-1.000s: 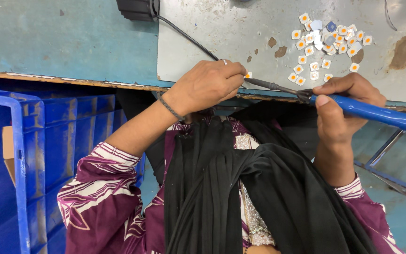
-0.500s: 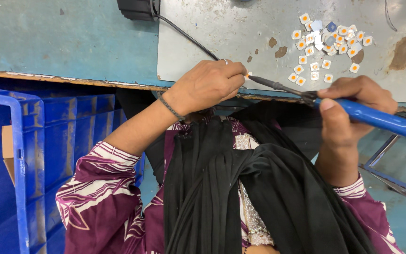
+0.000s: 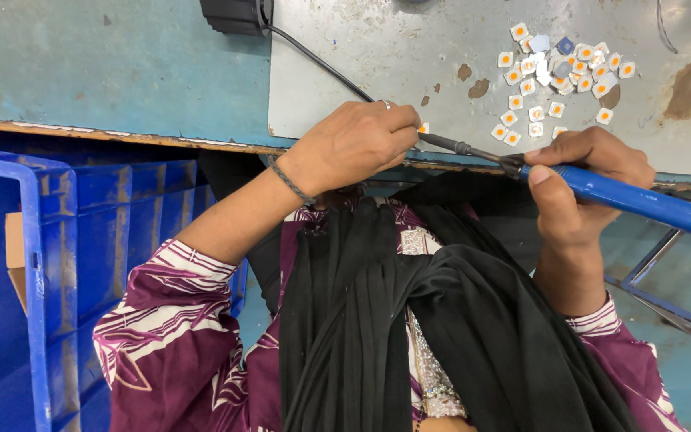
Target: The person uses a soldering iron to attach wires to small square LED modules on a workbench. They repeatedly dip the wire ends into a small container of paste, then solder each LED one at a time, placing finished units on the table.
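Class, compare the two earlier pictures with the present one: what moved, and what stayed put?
Almost nothing moved. The right hand slid slightly back along the blue-handled soldering iron, keeping hold. The left hand still pinches a small square chip at the iron's tip; the chip pile is unchanged.

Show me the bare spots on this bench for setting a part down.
Free: the teal benchtop left of the grey plate, and the plate's bare middle between the black cable and the small square chips. Crowded: the chip cluster and the front edge, where both hands work.
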